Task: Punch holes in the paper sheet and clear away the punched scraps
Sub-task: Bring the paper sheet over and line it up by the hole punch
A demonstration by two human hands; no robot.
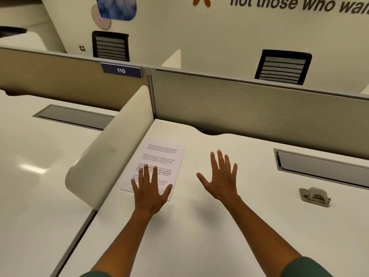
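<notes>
Paper sheet [159, 164] — near corner hidden, print too blurred.

An open-plan office with cubicle desks. A white desk [199, 236] is fenced at the back by a grey fabric partition [249, 108] and on the left by a curved cream divider [111, 154]. A blue number plate [121, 70] reading 110 sits on the partition's top edge. 2 black mesh office chairs [282, 66] stand beyond it. Each desk has a cable hatch [319, 166]. Large lettering [299, 4] runs across the far wall.
</notes>
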